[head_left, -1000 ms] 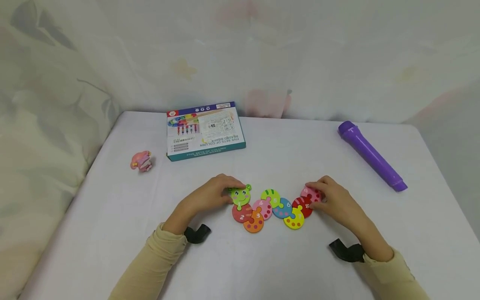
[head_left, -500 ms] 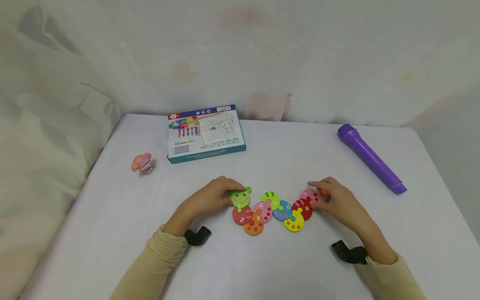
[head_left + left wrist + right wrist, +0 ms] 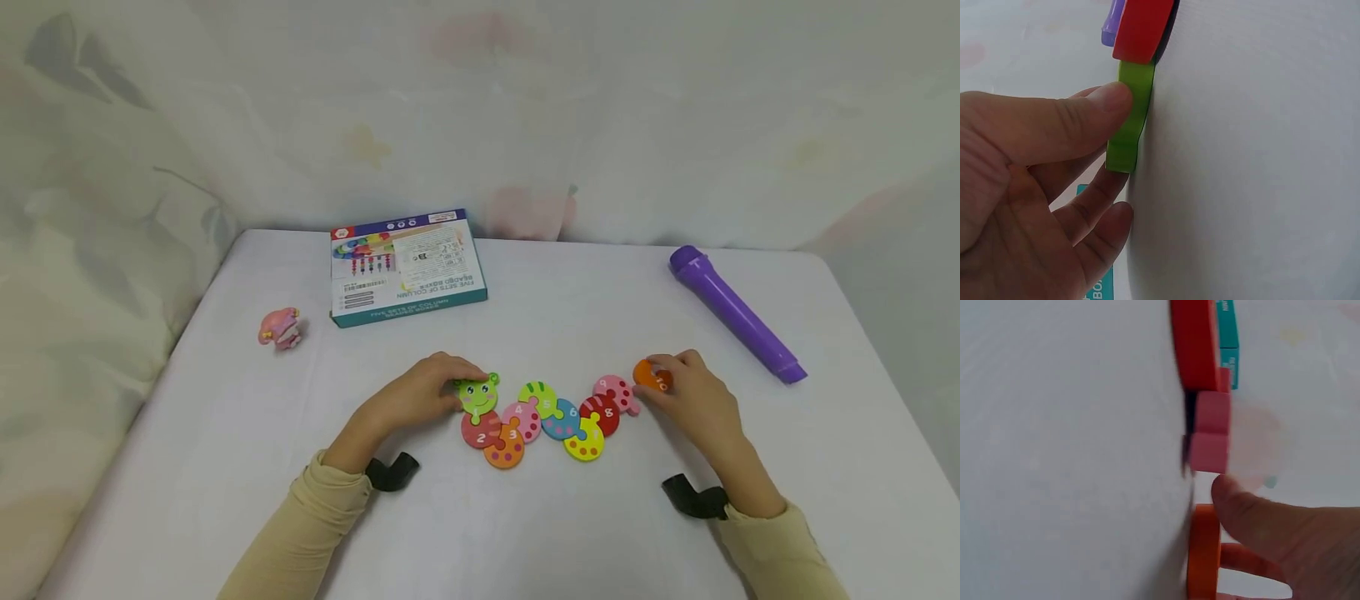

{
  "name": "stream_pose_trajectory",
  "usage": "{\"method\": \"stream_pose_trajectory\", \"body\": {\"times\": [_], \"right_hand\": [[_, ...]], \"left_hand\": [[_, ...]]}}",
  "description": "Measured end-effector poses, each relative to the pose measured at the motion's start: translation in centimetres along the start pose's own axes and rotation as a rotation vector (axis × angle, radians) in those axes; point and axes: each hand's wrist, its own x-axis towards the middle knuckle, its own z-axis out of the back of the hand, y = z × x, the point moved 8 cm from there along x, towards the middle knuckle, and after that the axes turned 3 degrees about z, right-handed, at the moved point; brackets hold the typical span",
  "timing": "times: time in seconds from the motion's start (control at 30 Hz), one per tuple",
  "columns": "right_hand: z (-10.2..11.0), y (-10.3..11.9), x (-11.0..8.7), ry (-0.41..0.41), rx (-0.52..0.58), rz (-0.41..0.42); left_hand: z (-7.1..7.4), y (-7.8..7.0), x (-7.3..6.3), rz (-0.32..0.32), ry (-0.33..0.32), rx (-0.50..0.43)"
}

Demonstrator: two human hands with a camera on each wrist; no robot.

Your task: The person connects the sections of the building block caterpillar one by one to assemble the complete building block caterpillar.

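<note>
A chain of numbered caterpillar puzzle pieces lies joined in a zigzag on the white table, from the green head piece (image 3: 477,395) to the pink piece with a 9 (image 3: 615,390). My left hand (image 3: 422,388) pinches the head piece at its left side; the left wrist view shows the thumb against its green edge (image 3: 1137,94). At the chain's other end, my right hand (image 3: 693,402) holds an orange puzzle piece (image 3: 645,376) between thumb and fingers, partly covering its number. A small gap separates this orange piece from the pink one, whose knob (image 3: 1210,452) faces it.
Behind the chain lies a flat teal-and-white box (image 3: 408,268) of beads. A small pink figurine (image 3: 280,328) stands at the left. At the right rests a purple toy microphone (image 3: 735,315). A patterned white cloth (image 3: 480,117) hangs behind the table.
My right hand has shifted rightward from the pink piece, uncovering its knob. The orange piece, first hidden under that hand, now shows between its fingers. My left hand stays on the head piece.
</note>
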Motion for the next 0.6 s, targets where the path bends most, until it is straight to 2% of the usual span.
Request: {"method": "stream_pose_trajectory", "body": {"times": [0.17,0.37,0.6], "right_hand": [[0.0,0.4,0.3,0.0,-0.02,0.021],[0.0,0.8,0.0,0.032,0.01,0.034],[0.5,1.1,-1.4,0.015,0.033,0.059]], "left_hand": [[0.1,-0.1,0.0,-0.001,0.002,-0.002],[0.2,0.0,0.0,0.002,-0.006,-0.003],[0.1,0.2,0.2,0.001,0.001,0.001]]}}
